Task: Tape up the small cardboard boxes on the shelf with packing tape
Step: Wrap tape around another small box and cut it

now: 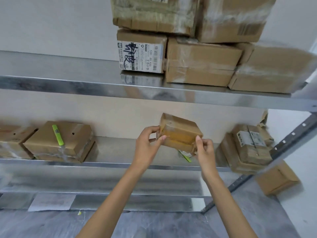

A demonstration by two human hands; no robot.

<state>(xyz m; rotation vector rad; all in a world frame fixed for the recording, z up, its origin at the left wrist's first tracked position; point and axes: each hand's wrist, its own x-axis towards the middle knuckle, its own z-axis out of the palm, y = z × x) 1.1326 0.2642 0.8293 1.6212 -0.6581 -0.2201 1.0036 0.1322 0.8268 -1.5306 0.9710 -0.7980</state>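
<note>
Cardboard box (180,133) tilted over steel shelf (109,164); my left hand (148,143) pinches one end, right hand (205,148) pinches the other.

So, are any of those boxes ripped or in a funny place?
Yes. The last box on the right of the lower shelf has ragged, torn cardboard sticking up behind it. Another box sits on the floor past the rack. The held box is only tilted.
</note>
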